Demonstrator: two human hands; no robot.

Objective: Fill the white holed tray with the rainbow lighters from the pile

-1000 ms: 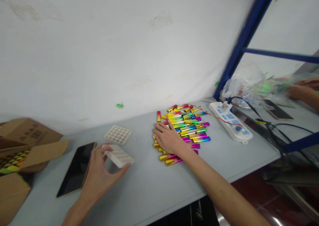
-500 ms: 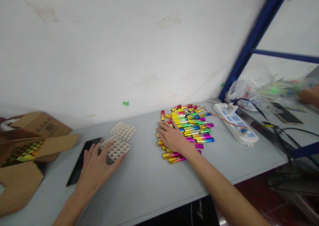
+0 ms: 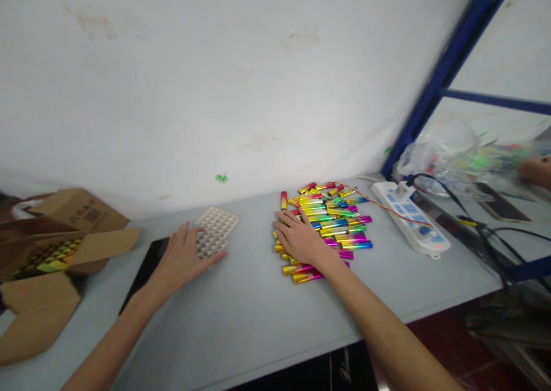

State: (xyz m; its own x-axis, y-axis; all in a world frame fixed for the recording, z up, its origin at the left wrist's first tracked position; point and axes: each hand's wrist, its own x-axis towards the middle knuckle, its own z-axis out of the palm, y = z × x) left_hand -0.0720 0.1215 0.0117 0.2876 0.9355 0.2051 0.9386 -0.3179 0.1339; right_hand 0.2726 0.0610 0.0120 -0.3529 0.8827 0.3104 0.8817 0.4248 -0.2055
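Note:
Fingers spread, my left hand (image 3: 181, 259) curves around the near side of a pale tray (image 3: 210, 246) with rows of round holes. Its thumb lies along the tray's front edge, and the palm hides part of it. A second pale tray (image 3: 218, 219) adjoins it on the far side; where one ends is hard to see. My right hand (image 3: 301, 239) rests flat, fingers apart, on the left part of a pile of shiny multicoloured tubes that look like lighters (image 3: 331, 224). It covers several of them.
A black phone-like slab (image 3: 148, 267) lies under my left forearm. Further left stands an open cardboard box (image 3: 103, 247) with yellow-and-black items inside. A white power strip (image 3: 411, 216) with cables sits right of the pile, beside a blue frame (image 3: 430, 92). Another person's hand (image 3: 536, 170) is beyond.
My left hand has moved away from me and slightly right, and the nearer tray has shifted toward the farther one. My right hand has stayed on the pile. The view has shifted slightly.

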